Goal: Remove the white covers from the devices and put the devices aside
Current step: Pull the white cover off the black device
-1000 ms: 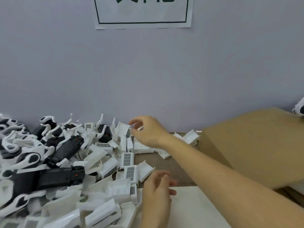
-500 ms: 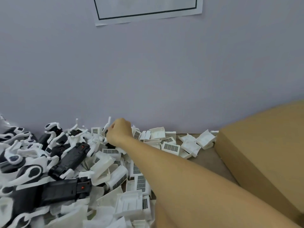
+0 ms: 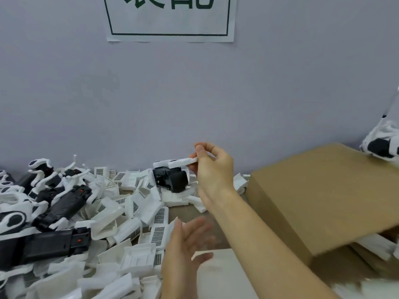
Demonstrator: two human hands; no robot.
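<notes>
Pinching a device (image 3: 170, 176) by its white cover (image 3: 183, 162), the right hand (image 3: 212, 169) holds it in the air above the far part of the heap of loose covers (image 3: 133, 214). Thumb and fingers curl round the cover's right end only. Left hand (image 3: 185, 249) hovers lower and nearer, fingers spread, holding nothing; blurred.

Risk, as judged: the black body hangs from the cover; if the cover unclips under its weight, the body drops into the heap. The end-pinch also lets it swing.

Device: boxy black body, dark cavity facing left, flat white cover across its top. More black devices (image 3: 62, 201) lie at left; cardboard box (image 3: 319, 195) at right.
</notes>
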